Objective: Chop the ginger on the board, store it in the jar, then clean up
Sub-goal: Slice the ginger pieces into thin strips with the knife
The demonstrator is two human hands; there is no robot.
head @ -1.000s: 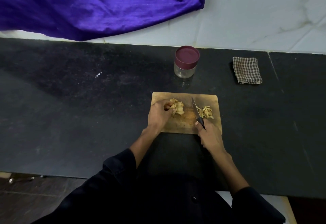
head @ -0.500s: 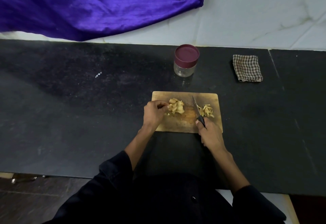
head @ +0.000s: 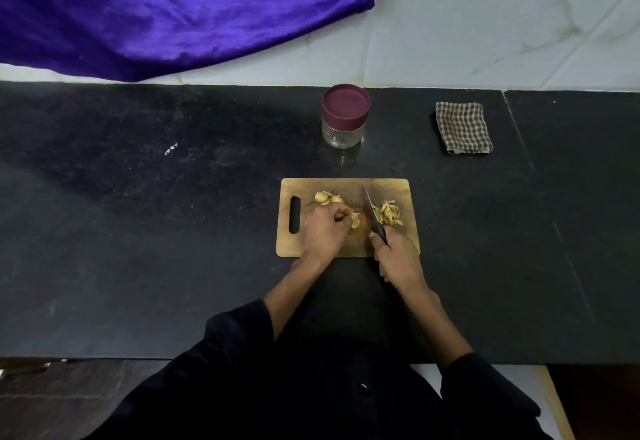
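Two hands work on the board (head: pixel 346 245): the left hand (head: pixel 323 231) pinches a ginger slice (head: pixel 355 220), the right hand (head: pixel 398 259) grips the knife (head: pixel 372 212). Chopping is in progress; next the blade must come down beside the fingertips. The jar (head: pixel 344 115) stands closed on the counter (head: pixel 138 231).

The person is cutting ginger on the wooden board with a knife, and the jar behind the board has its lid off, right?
Not quite. The jar behind the board has its maroon lid on, as the head view shows. The rest is right: the right hand holds the knife over the ginger on the wooden board.
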